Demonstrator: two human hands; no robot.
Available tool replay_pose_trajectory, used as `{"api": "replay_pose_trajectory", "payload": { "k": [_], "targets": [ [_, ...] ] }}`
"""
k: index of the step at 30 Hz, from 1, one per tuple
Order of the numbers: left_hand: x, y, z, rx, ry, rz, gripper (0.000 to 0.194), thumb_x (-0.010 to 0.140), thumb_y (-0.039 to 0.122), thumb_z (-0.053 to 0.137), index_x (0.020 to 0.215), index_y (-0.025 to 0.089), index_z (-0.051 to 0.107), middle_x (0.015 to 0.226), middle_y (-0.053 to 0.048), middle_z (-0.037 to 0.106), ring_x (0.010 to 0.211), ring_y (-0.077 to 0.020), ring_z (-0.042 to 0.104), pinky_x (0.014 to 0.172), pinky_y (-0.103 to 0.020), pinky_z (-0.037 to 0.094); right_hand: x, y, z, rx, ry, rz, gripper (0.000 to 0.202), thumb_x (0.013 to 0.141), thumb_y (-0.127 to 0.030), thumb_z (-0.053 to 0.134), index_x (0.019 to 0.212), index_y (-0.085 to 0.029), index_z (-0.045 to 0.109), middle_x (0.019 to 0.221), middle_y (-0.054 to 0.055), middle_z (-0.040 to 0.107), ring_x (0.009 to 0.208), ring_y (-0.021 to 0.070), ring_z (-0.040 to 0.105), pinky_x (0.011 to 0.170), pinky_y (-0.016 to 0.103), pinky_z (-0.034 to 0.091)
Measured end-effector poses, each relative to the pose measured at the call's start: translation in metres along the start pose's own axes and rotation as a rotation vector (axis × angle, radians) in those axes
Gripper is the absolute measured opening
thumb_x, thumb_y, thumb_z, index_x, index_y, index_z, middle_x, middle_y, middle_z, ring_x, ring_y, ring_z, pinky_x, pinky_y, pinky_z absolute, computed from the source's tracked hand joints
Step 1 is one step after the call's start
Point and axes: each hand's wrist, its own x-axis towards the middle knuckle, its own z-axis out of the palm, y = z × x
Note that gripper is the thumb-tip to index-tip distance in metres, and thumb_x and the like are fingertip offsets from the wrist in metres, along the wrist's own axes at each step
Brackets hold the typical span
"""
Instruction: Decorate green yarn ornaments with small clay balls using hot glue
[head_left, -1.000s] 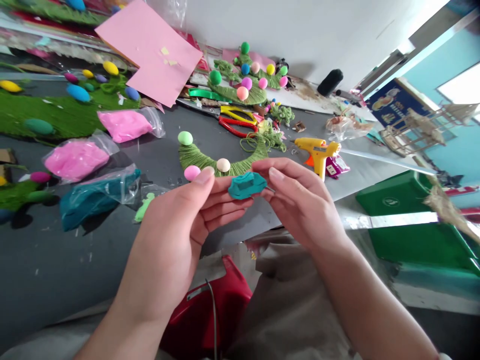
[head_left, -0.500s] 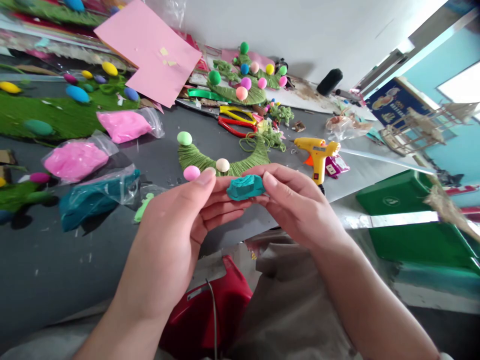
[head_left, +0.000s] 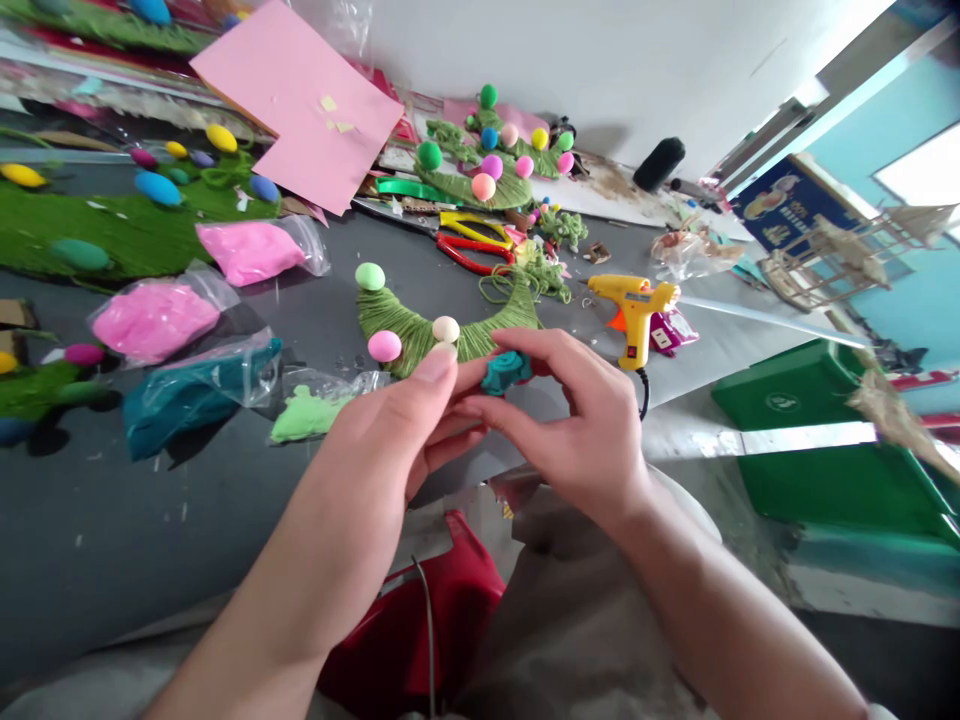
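- Above the worktop's near edge, both bare hands meet around a small lump of teal clay, folded and uneven.
- The left hand is open, its fingers stretched beneath the clay and its thumb raised apart from it.
- The right hand grips the clay between curled fingers and thumb.
- Just beyond the hands lies a green yarn-wrapped crescent, with a pale green ball, a pink ball and a cream ball on it.
- Toward the worktop's right edge, a yellow glue gun lies beside a purple item.
- Left of the crescent are bags of light green clay, darker teal clay and pink clay.
- Toward the far edge lie red-handled and yellow-handled tools, partly overlapping.
- Farther left, a pink sheet covers part of the clutter.
- Off the right edge stands a green bin.
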Motion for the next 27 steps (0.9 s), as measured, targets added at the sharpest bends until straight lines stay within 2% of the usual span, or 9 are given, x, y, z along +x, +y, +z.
{"api": "replay_pose_trajectory", "payload": {
  "k": [2, 5, 10, 13, 15, 18, 21, 24, 27],
  "targets": [
    [0.001, 0.002, 0.0, -0.004, 0.001, -0.014, 0.03, 0.094, 0.054, 0.07, 0.111, 0.031, 0.081, 0.126, -0.003, 0.08, 0.134, -0.032, 0.066, 0.1, -0.038, 0.063, 0.001, 0.0, -0.003, 0.037, -0.026, 0.046, 0.033, 0.089, -0.031, 0.083, 0.121, -0.028, 0.075, 0.113, 0.003, 0.079, 0.097, 0.0211, 0.074, 0.093, 0.036, 0.062],
    [0.003, 0.006, -0.001, -0.082, -0.033, -0.046, 0.025, 0.097, 0.048, 0.066, 0.105, 0.03, 0.081, 0.124, -0.003, 0.08, 0.133, -0.0318, 0.067, 0.099, -0.041, 0.064, 0.006, -0.001, -0.008, 0.16, -0.04, 0.17, 0.022, 0.1, -0.031, 0.07, 0.12, -0.026, 0.077, 0.111, 0.003, 0.08, 0.096, 0.0187, 0.076, 0.09, 0.033, 0.063],
    [0.006, 0.01, -0.008, -0.163, -0.102, -0.123, 0.029, 0.097, 0.051, 0.064, 0.094, 0.028, 0.082, 0.123, -0.003, 0.081, 0.128, -0.0312, 0.071, 0.096, -0.04, 0.067, 0.014, 0.003, -0.016, 0.459, -0.02, 0.313, 0.025, 0.103, -0.041, 0.065, 0.12, -0.026, 0.076, 0.104, 0.004, 0.082, 0.096, 0.0203, 0.078, 0.088, 0.036, 0.066],
    [0.005, 0.009, -0.009, -0.173, -0.138, -0.143, 0.033, 0.097, 0.055, 0.062, 0.094, 0.028, 0.082, 0.125, -0.005, 0.08, 0.127, -0.0314, 0.071, 0.097, -0.041, 0.066, 0.013, 0.004, -0.018, 0.399, 0.031, 0.266, 0.023, 0.1, -0.04, 0.07, 0.118, -0.028, 0.077, 0.106, 0.004, 0.081, 0.097, 0.0218, 0.078, 0.088, 0.038, 0.066],
    [0.004, 0.01, -0.008, -0.184, -0.147, -0.137, 0.033, 0.097, 0.054, 0.063, 0.091, 0.028, 0.082, 0.124, -0.005, 0.08, 0.126, -0.0311, 0.071, 0.096, -0.041, 0.067, 0.011, 0.003, -0.017, 0.285, 0.041, 0.144, 0.02, 0.098, -0.034, 0.074, 0.116, -0.029, 0.079, 0.11, 0.004, 0.081, 0.099, 0.0223, 0.077, 0.091, 0.039, 0.064],
    [0.004, 0.011, -0.006, -0.196, -0.155, -0.123, 0.033, 0.098, 0.051, 0.062, 0.09, 0.026, 0.083, 0.121, -0.006, 0.081, 0.124, -0.0301, 0.072, 0.093, -0.038, 0.067, 0.008, 0.004, -0.014, 0.115, -0.041, -0.084, 0.022, 0.096, -0.024, 0.074, 0.116, -0.03, 0.081, 0.116, 0.005, 0.077, 0.107, 0.0232, 0.073, 0.098, 0.042, 0.061],
    [0.005, 0.013, -0.007, -0.212, -0.202, -0.129, 0.044, 0.1, 0.054, 0.055, 0.103, 0.021, 0.083, 0.131, -0.01, 0.077, 0.13, -0.0332, 0.068, 0.097, -0.041, 0.065, 0.006, 0.006, -0.01, 0.021, -0.117, -0.191, 0.025, 0.098, -0.021, 0.07, 0.118, -0.03, 0.081, 0.122, 0.007, 0.074, 0.11, 0.0228, 0.071, 0.101, 0.042, 0.06],
    [0.006, 0.012, -0.011, -0.225, -0.25, -0.159, 0.054, 0.101, 0.059, 0.051, 0.117, 0.018, 0.081, 0.141, -0.015, 0.071, 0.137, -0.0374, 0.063, 0.105, -0.049, 0.061, 0.007, 0.005, -0.009, 0.09, -0.097, -0.117, 0.022, 0.098, -0.02, 0.071, 0.115, -0.029, 0.081, 0.117, 0.005, 0.075, 0.106, 0.0206, 0.071, 0.097, 0.038, 0.061],
    [0.005, 0.01, -0.015, -0.223, -0.272, -0.173, 0.057, 0.1, 0.061, 0.051, 0.123, 0.018, 0.08, 0.144, -0.016, 0.069, 0.141, -0.0388, 0.059, 0.108, -0.051, 0.059, 0.008, 0.002, -0.012, 0.216, 0.055, 0.069, 0.021, 0.096, -0.024, 0.075, 0.116, -0.03, 0.08, 0.109, 0.003, 0.078, 0.101, 0.0198, 0.073, 0.089, 0.035, 0.063]
  ]
}}
